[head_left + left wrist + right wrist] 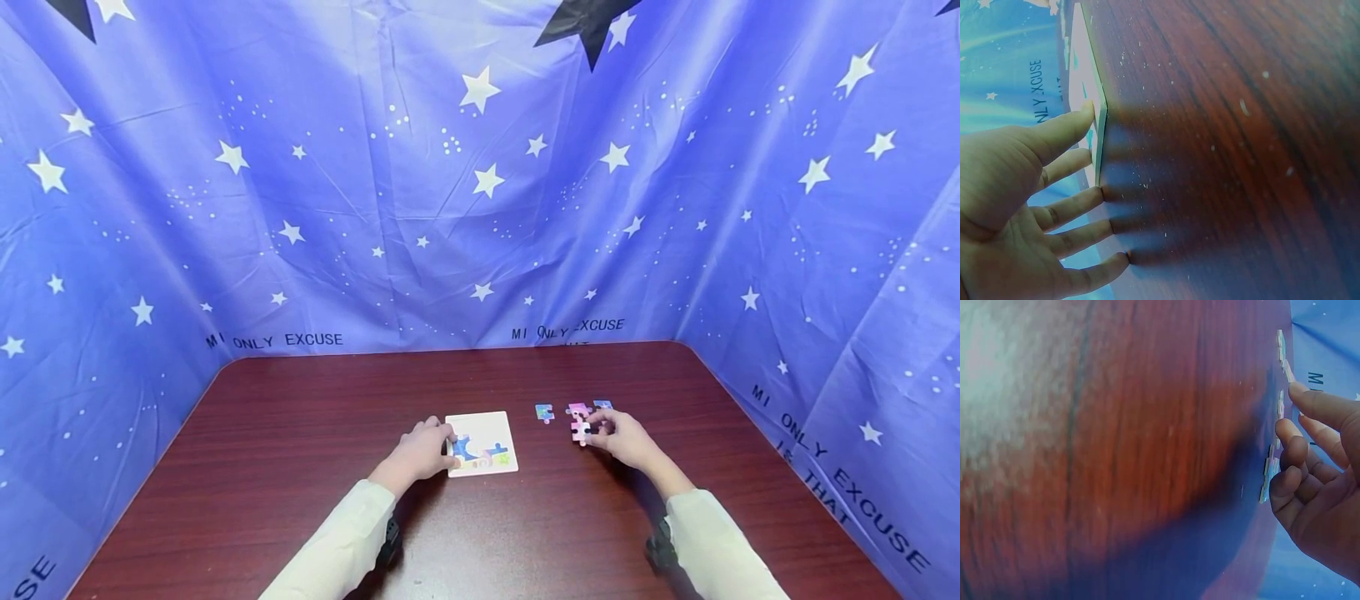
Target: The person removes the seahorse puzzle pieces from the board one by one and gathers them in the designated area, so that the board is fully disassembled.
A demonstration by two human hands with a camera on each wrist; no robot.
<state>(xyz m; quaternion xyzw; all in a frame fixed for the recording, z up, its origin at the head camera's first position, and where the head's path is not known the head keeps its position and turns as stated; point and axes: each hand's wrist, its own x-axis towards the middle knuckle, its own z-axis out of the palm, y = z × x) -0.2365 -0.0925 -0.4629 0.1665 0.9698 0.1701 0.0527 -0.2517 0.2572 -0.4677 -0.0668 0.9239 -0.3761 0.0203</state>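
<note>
A white square puzzle board [480, 423] lies on the table, with blue, yellow and pink pieces along its near part. At its left edge is my left hand [422, 450]. In the left wrist view, the thumb [1082, 122] presses the corner of the board [1088, 75]; the other fingers extend fairly straight, some tips touching the tabletop. To the right, my right hand [618, 437] pinches a pink puzzle piece [580, 432] between thumb and forefinger. In the right wrist view that hand [1322, 462] partly hides the pieces.
Just beyond the right hand lie another pink piece [577, 409] and a blue piece [602, 405]. A blue-green piece [544, 412] lies between them and the board. The dark red wooden table [337, 392] is enclosed by blue star-patterned cloth [420, 192].
</note>
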